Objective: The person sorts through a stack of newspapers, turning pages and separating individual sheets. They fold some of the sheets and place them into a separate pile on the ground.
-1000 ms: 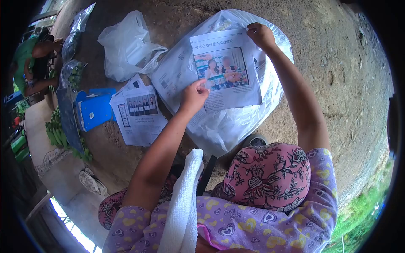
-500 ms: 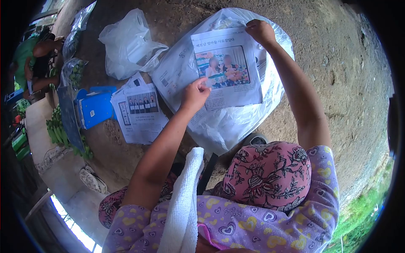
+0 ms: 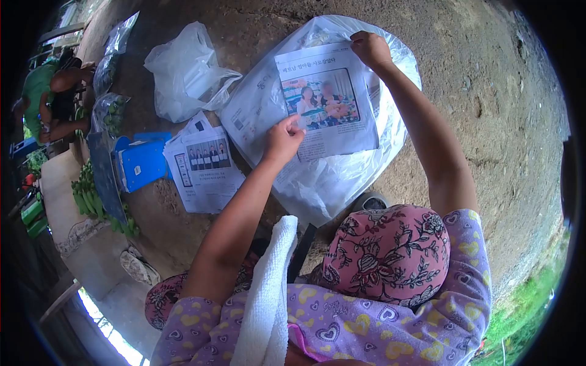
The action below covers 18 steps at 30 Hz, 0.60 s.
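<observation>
The right hand (image 3: 371, 50) pinches the newspaper page (image 3: 329, 100) by its top right corner. The left hand (image 3: 284, 140) touches its left side; I can't tell if it grips. The page is over a big see-through plastic bag (image 3: 332, 186).

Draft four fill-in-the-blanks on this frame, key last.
The hand at the upper corner of the newspaper sheet is the person's ____ one.
The large plastic bag lies ____ (above/below) the newspaper sheet.
The towel is coloured ____.
The boxy object beside the loose pages is coloured ____.

Missing words: right; below; white; blue.
</observation>
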Available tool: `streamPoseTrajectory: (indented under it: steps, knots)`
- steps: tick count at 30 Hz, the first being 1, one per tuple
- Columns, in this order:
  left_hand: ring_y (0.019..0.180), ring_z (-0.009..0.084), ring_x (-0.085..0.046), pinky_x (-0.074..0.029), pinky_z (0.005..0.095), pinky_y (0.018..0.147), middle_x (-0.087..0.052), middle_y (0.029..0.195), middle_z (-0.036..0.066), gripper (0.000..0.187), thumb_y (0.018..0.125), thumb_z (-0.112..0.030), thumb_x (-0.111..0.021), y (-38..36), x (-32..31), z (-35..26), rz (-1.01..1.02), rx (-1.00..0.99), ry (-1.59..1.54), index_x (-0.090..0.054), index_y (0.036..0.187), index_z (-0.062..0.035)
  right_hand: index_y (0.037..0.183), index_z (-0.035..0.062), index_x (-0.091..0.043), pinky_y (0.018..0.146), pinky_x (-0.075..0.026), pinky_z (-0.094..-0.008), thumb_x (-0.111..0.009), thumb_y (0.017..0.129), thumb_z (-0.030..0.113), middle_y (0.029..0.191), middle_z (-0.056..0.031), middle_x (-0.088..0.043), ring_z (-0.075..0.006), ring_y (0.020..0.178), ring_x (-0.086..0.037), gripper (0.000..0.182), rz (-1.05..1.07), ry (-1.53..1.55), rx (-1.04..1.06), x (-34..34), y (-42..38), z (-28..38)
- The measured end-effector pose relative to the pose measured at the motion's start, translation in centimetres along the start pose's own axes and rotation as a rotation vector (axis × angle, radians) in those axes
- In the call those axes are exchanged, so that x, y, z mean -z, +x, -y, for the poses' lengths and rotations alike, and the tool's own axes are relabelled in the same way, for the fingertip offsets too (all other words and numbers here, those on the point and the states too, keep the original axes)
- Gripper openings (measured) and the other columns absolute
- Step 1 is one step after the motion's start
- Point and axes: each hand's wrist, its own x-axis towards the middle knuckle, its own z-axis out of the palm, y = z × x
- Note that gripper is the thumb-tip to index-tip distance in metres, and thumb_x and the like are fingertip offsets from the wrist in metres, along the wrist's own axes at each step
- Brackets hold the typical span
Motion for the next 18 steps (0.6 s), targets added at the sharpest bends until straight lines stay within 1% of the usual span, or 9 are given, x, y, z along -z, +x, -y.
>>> streamPoseTrajectory:
  steps: [4,7,10,16,18]
  knots:
    - [0.074,0.0196,-0.065,-0.050,0.0309,0.073,-0.068,0.080,0.006,0.042,0.076,-0.017,-0.069,-0.12,0.10,-0.31,-0.001,0.007,0.019,-0.061,0.115,-0.0050,0.094,0.0175,-0.072,0.085,-0.050,-0.0371,-0.057,0.076,0.022,0.093,-0.0092,-0.069,-0.0305,0.090,-0.064,0.024,-0.035,0.029,0.010,-0.10,-0.06,-0.21]
    - [0.075,0.0195,-0.065,-0.050,0.0306,0.074,-0.067,0.080,0.007,0.042,0.076,-0.017,-0.069,-0.16,0.12,-0.52,-0.002,0.021,0.015,-0.061,0.114,-0.0046,0.092,0.0176,-0.071,0.084,-0.050,-0.0368,-0.058,0.076,0.024,0.093,-0.0088,-0.069,-0.0304,0.089,-0.064,0.021,-0.007,0.046,0.003,0.10,-0.16,-0.14]
    - [0.075,0.0194,-0.065,-0.050,0.0304,0.074,-0.067,0.080,0.007,0.041,0.076,-0.017,-0.069,-0.18,0.12,-0.55,-0.011,-0.005,0.014,-0.061,0.114,-0.0041,0.093,0.0129,-0.071,0.079,-0.052,-0.0340,-0.061,0.076,0.024,0.091,-0.0070,-0.070,-0.0258,0.085,-0.067,0.022,-0.002,-0.003,0.012,0.30,-0.28,0.09]
    - [0.074,0.0192,-0.065,-0.050,0.0303,0.073,-0.068,0.080,0.007,0.041,0.076,-0.016,-0.069,0.10,-0.09,-0.21,-0.005,0.000,-0.019,-0.061,0.114,-0.0039,0.092,0.0133,-0.071,0.079,-0.052,-0.0350,-0.064,0.076,0.030,0.090,-0.0074,-0.070,-0.0261,0.085,-0.067,0.024,0.021,-0.097,-0.040,0.13,-0.56,0.45]
    - [0.074,0.0192,-0.065,-0.050,0.0303,0.073,-0.068,0.080,0.008,0.040,0.076,-0.016,-0.069,0.16,-0.12,-0.18,-0.005,0.007,-0.021,-0.062,0.113,-0.0039,0.090,0.0147,-0.071,0.079,-0.051,-0.0373,-0.065,0.076,0.029,0.089,-0.0082,-0.070,-0.0281,0.086,-0.066,0.021,0.043,-0.035,-0.068,0.18,-0.38,0.31]
